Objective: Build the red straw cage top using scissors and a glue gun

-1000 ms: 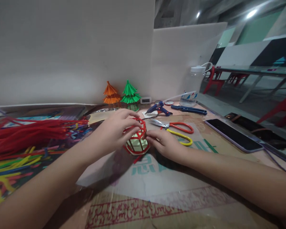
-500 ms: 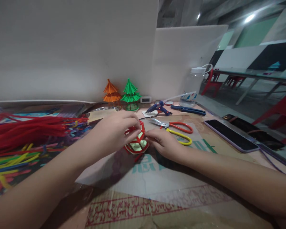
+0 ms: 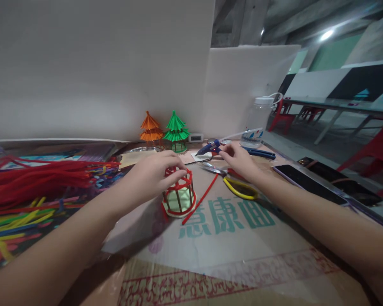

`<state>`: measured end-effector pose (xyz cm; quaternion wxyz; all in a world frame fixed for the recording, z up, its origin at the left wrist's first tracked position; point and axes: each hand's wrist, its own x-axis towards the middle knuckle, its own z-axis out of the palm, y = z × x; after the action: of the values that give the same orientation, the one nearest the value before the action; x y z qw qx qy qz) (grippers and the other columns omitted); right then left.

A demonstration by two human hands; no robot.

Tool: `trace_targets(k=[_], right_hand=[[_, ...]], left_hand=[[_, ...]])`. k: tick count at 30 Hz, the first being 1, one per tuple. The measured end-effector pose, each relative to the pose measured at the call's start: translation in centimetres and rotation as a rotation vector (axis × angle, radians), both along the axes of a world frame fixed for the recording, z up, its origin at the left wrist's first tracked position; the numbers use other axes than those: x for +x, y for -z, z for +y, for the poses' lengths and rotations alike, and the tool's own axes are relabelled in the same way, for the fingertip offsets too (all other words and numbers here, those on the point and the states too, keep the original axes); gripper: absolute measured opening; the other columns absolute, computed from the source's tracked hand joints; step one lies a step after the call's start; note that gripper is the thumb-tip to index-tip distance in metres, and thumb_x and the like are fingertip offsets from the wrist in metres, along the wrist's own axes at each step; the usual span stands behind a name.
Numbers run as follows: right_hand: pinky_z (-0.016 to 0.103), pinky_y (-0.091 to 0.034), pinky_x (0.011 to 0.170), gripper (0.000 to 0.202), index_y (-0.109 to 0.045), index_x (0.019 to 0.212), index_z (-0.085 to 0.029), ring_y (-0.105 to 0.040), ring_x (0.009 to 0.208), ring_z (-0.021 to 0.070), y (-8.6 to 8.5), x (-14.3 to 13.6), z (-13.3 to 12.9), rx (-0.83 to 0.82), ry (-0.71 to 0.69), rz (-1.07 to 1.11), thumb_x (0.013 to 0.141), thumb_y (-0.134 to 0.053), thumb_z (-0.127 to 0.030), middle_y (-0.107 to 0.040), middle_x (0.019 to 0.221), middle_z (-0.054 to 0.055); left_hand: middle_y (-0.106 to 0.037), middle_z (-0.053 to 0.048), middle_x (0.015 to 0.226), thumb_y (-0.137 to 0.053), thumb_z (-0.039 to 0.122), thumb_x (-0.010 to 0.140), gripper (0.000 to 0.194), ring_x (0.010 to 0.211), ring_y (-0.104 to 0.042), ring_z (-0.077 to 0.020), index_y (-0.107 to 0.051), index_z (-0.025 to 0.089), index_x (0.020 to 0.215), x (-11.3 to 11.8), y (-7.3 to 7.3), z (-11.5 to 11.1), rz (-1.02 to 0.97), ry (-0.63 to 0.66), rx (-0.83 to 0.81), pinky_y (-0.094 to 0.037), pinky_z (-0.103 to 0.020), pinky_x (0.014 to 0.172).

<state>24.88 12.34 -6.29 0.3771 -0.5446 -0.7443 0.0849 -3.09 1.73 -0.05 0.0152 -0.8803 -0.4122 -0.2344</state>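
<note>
My left hand (image 3: 161, 172) pinches the top of a small red frame (image 3: 178, 199), a round cage of red strips and dark upright posts on a pale base. The frame stands upright on the printed sheet, its upper left part hidden behind my fingers. A blue glue gun (image 3: 209, 147) with a small red light lies farther back. My right hand (image 3: 239, 160) has its fingers curled round the gun's handle, which they mostly hide. Below this hand are scissors (image 3: 241, 189) with one yellow and one red handle. A loose red strip (image 3: 200, 199) lies beside the frame.
Red and coloured pipe cleaners (image 3: 38, 182) cover the left side. An orange tree-like model (image 3: 151, 127) and a green one (image 3: 176, 127) stand at the back. To the right are a water bottle (image 3: 258, 121), blue pliers (image 3: 261, 153) and a phone (image 3: 309, 185).
My right hand has left the red frame and moved back and right to the glue gun. The frame, tilted before, now stands upright under my left hand.
</note>
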Motion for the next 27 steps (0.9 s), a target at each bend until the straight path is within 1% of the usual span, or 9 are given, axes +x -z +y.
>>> trace_targets(k=[3, 6, 10, 14, 18, 21, 22, 24, 27], right_hand=[[0.034, -0.049, 0.085, 0.037, -0.059, 0.119, -0.011, -0.065, 0.099, 0.0239, 1.1, 2.1, 4.2, -0.063, 0.048, -0.039, 0.087, -0.063, -0.03, -0.068, 0.115, 0.016], [0.038, -0.047, 0.095, 0.053, -0.06, 0.125, -0.01, -0.063, 0.112, 0.0295, 1.6, 2.9, 6.8, -0.128, 0.022, -0.118, 0.081, -0.072, -0.037, -0.065, 0.126, 0.019], [0.035, -0.05, 0.087, 0.051, -0.066, 0.118, -0.014, -0.068, 0.1, 0.0288, 1.3, 2.0, 8.1, -0.223, -0.039, -0.199, 0.078, -0.076, -0.045, -0.072, 0.115, 0.014], [0.032, -0.05, 0.078, 0.032, -0.071, 0.101, -0.012, -0.069, 0.089, 0.0286, 0.8, 0.7, 8.3, -0.246, 0.004, -0.226, 0.077, -0.076, -0.033, -0.076, 0.099, 0.015], [0.029, -0.049, 0.07, 0.028, -0.069, 0.107, -0.013, -0.069, 0.082, 0.0245, 0.1, 0.7, 6.9, -0.232, 0.056, -0.173, 0.084, -0.065, -0.028, -0.076, 0.089, 0.012], [0.029, -0.049, 0.066, 0.027, -0.073, 0.09, -0.013, -0.069, 0.072, 0.023, -1.1, 1.4, 4.4, -0.253, 0.054, -0.124, 0.088, -0.061, -0.038, -0.074, 0.073, 0.01], [0.029, -0.049, 0.065, 0.032, -0.073, 0.085, -0.014, -0.068, 0.068, 0.0224, -1.6, 1.7, 3.2, -0.265, 0.037, -0.108, 0.089, -0.059, -0.042, -0.072, 0.066, 0.009], [0.029, -0.051, 0.068, 0.035, -0.074, 0.089, -0.016, -0.067, 0.064, 0.0202, -2.2, 2.0, 0.7, -0.277, -0.033, -0.06, 0.091, -0.056, -0.046, -0.068, 0.058, 0.005], [0.036, -0.056, 0.068, 0.032, -0.073, 0.099, -0.021, -0.068, 0.066, 0.0227, -2.1, 2.3, -3.3, -0.229, -0.203, 0.096, 0.089, -0.059, -0.048, -0.071, 0.065, 0.004]], left_hand=[[-0.07, -0.003, 0.107, -0.051, 0.042, 0.098, 0.029, 0.096, -0.064, -0.0196, -0.073, 0.024, 0.098, -0.2, -0.1, 0.1, 0.025, 0.004, -0.048, -0.048, -0.032, 0.081], [-0.068, -0.004, 0.112, -0.056, 0.052, 0.094, 0.033, 0.104, -0.063, -0.0225, -0.072, 0.025, 0.104, -0.1, -0.4, -0.4, 0.035, -0.011, -0.089, -0.049, -0.034, 0.086], [-0.062, -0.009, 0.124, -0.065, 0.064, 0.083, 0.051, 0.113, -0.059, -0.0288, -0.067, 0.022, 0.111, 0.3, -0.4, -1.1, 0.091, -0.072, -0.073, -0.049, -0.039, 0.092], [-0.059, -0.011, 0.129, -0.065, 0.061, 0.084, 0.057, 0.115, -0.059, -0.0298, -0.058, 0.022, 0.124, 0.5, 0.1, -1.3, 0.108, -0.119, -0.099, -0.049, -0.04, 0.092], [-0.062, -0.008, 0.124, -0.066, 0.054, 0.084, 0.063, 0.103, -0.065, -0.0267, -0.048, 0.026, 0.137, 0.1, 0.6, -1.0, 0.079, -0.136, -0.186, -0.051, -0.036, 0.083], [-0.062, -0.007, 0.129, -0.067, 0.054, 0.083, 0.068, 0.107, -0.065, -0.0262, -0.045, 0.027, 0.141, -0.1, 0.8, -0.7, 0.043, -0.128, -0.198, -0.051, -0.035, 0.087], [-0.061, -0.008, 0.132, -0.067, 0.053, 0.083, 0.069, 0.111, -0.064, -0.0269, -0.044, 0.026, 0.142, -0.2, 0.8, -0.6, 0.037, -0.124, -0.186, -0.051, -0.036, 0.09], [-0.06, -0.01, 0.135, -0.067, 0.052, 0.084, 0.069, 0.117, -0.061, -0.0283, -0.045, 0.023, 0.143, 0.0, 0.8, -0.5, 0.035, -0.119, -0.153, -0.049, -0.037, 0.095], [-0.062, -0.012, 0.132, -0.066, 0.053, 0.085, 0.067, 0.115, -0.062, -0.0291, -0.047, 0.02, 0.14, 0.3, 0.5, -0.6, 0.045, -0.143, -0.116, -0.049, -0.039, 0.094]])
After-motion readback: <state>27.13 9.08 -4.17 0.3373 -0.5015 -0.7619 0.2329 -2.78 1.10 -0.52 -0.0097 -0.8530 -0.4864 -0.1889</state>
